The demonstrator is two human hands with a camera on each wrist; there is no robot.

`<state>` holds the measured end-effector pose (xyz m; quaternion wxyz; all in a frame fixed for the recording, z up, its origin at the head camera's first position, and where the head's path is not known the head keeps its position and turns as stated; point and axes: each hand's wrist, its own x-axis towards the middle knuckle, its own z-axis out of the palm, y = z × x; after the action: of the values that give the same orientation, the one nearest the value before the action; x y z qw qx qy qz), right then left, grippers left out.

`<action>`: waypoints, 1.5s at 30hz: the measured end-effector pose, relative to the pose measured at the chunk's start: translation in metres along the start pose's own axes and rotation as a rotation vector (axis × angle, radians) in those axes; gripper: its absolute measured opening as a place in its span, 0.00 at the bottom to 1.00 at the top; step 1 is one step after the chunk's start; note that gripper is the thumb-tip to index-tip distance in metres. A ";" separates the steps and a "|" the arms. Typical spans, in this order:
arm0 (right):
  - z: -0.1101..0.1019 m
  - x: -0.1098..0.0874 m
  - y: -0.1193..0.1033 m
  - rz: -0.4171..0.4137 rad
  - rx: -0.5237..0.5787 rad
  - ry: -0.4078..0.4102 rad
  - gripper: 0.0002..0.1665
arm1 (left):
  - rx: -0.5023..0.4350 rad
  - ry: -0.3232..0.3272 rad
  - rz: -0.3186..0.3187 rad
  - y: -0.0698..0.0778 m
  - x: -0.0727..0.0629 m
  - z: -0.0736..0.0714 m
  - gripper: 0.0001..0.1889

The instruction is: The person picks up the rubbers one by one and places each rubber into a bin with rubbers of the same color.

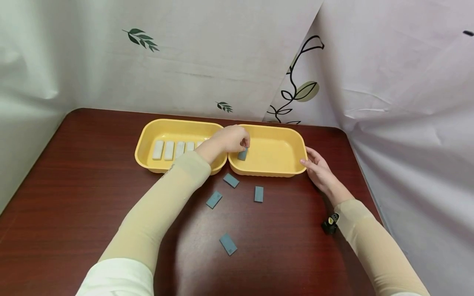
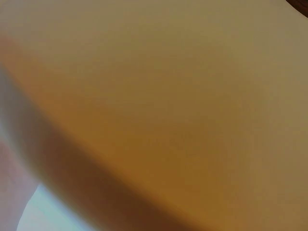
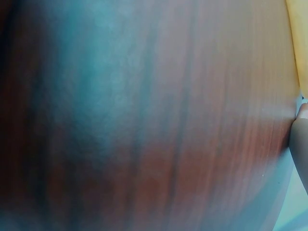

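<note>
In the head view my left hand (image 1: 234, 138) reaches into the right yellow tray (image 1: 270, 173) and pinches a blue-grey rectangular block (image 1: 242, 154) near its left wall. The block stands tilted in the fingertips; whether it touches the tray floor I cannot tell. My right hand (image 1: 319, 167) grips the same tray at its right end, thumb at the rim and fingers along the outside. Blurred yellow tray wall (image 2: 183, 120) fills the left wrist view. At the right edge of the right wrist view, part of the right hand (image 3: 301, 134) shows by the tray.
Beside it, touching, stands the left yellow tray (image 1: 181, 123) with a row of white blocks (image 1: 169, 150), partly hidden by my left arm. Several blue-grey blocks (image 1: 259, 194) lie scattered on the dark red table (image 1: 289, 246). A small black object (image 1: 328, 225) is by the right wrist.
</note>
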<state>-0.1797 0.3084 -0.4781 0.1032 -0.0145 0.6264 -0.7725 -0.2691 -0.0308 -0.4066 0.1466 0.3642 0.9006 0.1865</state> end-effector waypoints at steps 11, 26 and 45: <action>-0.001 0.001 -0.001 0.000 0.009 -0.005 0.23 | 0.066 0.031 -0.078 0.005 0.001 0.003 0.07; -0.002 0.002 -0.001 0.013 0.016 -0.003 0.23 | 0.078 0.039 -0.079 0.005 0.004 0.002 0.08; 0.000 0.001 -0.002 0.017 0.003 0.014 0.23 | 0.053 0.003 -0.019 0.000 0.002 0.000 0.12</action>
<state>-0.1806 0.3090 -0.4767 0.1053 -0.0037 0.6260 -0.7726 -0.2710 -0.0293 -0.4067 0.1372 0.3592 0.9088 0.1617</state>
